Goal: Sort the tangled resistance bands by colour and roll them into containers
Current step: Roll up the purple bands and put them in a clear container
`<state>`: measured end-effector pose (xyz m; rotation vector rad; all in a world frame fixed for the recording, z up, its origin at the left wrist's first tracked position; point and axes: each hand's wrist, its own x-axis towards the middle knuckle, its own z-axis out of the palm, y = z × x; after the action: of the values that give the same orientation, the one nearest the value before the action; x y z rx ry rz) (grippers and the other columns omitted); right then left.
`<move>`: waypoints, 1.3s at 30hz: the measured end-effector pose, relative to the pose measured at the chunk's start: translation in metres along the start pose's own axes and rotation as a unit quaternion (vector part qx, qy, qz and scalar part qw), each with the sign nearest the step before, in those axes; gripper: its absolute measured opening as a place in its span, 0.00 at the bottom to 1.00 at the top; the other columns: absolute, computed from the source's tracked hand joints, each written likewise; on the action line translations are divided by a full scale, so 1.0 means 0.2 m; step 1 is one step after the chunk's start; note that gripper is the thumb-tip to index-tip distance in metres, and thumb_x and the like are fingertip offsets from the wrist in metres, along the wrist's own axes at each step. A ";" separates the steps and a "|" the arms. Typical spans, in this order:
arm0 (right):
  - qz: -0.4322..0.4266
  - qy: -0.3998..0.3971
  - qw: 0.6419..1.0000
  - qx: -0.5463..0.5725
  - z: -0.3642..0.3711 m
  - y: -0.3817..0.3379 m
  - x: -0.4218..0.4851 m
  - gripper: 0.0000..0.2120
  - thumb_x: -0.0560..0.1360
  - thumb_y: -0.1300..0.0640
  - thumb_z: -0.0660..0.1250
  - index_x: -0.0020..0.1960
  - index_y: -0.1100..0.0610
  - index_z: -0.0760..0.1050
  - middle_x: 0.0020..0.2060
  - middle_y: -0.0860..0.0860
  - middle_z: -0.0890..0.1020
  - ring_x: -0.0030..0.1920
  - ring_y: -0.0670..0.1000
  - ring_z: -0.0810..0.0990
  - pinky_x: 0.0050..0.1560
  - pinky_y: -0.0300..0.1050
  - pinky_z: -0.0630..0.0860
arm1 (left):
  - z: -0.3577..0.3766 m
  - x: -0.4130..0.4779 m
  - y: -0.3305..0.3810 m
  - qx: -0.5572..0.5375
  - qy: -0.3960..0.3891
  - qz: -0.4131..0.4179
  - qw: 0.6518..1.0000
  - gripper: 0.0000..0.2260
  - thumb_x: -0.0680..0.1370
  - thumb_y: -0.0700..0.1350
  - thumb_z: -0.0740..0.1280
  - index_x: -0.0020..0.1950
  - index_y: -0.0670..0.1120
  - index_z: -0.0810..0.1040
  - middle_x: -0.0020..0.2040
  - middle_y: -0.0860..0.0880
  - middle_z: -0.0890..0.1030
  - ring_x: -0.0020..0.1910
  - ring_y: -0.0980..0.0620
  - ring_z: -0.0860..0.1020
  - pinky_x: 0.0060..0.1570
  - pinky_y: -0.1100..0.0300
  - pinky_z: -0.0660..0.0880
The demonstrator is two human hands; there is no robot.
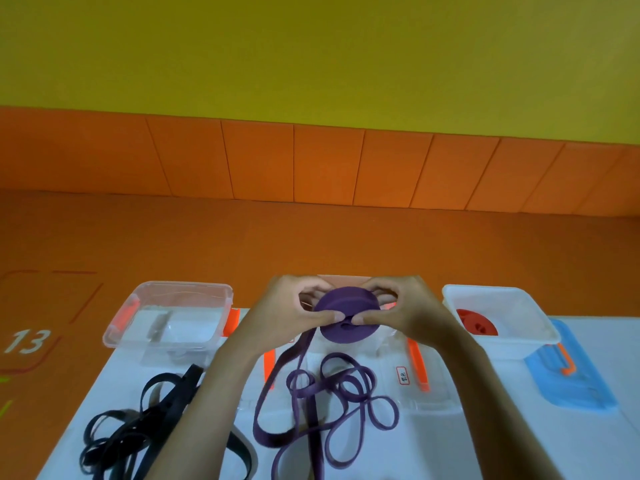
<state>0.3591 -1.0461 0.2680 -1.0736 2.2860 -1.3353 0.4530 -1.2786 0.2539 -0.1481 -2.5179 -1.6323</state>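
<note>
Now, left hand: fingers and thumb pinch the purple roll.
Right hand: pinches it opposite.
Purple roll: above the middle container; its loose tail lies tangled on the table.

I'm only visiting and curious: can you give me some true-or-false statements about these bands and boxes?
1. Both the left hand and the right hand grip the purple roll. True.
2. The black bands are neatly rolled up. False: they lie in a loose tangle on the table.
3. A red roll sits in the right container. True.
4. The purple roll lies in the left container. False: the hands hold it up, well to the right of that container.
</note>
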 end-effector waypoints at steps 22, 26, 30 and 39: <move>0.021 -0.027 0.999 0.007 -0.04 -0.03 0.05 0.10 0.72 0.55 0.82 0.50 0.44 0.87 0.48 0.41 0.89 0.50 0.44 0.88 0.49 0.35 0.82 | -0.12 0.04 0.00 0.011 -0.047 -0.011 0.999 0.14 0.71 0.42 0.84 0.54 0.52 0.88 0.48 0.56 0.90 0.48 0.57 0.88 0.49 0.65 0.82; 0.024 -0.084 0.984 -0.156 -0.01 -0.06 0.10 0.11 0.71 0.51 0.82 0.51 0.42 0.85 0.42 0.37 0.87 0.47 0.38 0.84 0.45 0.35 0.81 | -0.07 0.06 0.02 0.084 -0.056 -0.011 0.995 0.14 0.70 0.43 0.84 0.52 0.56 0.87 0.45 0.61 0.89 0.45 0.62 0.86 0.46 0.70 0.80; 0.016 -0.069 0.988 -0.139 -0.04 -0.06 0.09 0.08 0.71 0.53 0.81 0.50 0.44 0.87 0.41 0.43 0.88 0.44 0.45 0.86 0.43 0.46 0.84 | -0.06 0.07 0.03 0.068 -0.046 -0.005 0.997 0.17 0.70 0.47 0.84 0.56 0.56 0.85 0.46 0.61 0.89 0.46 0.62 0.86 0.48 0.67 0.81; 0.012 -0.074 0.990 -0.122 0.01 -0.05 0.07 0.13 0.68 0.41 0.78 0.52 0.37 0.83 0.46 0.38 0.86 0.49 0.42 0.85 0.47 0.41 0.84 | -0.04 0.08 0.01 0.107 -0.095 -0.012 0.990 0.09 0.71 0.46 0.83 0.45 0.55 0.86 0.41 0.57 0.88 0.40 0.54 0.86 0.46 0.46 0.84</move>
<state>0.3548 -1.0603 0.2764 -1.1739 2.3837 -0.9491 0.4383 -1.2857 0.2616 -0.2623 -2.8265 -1.4018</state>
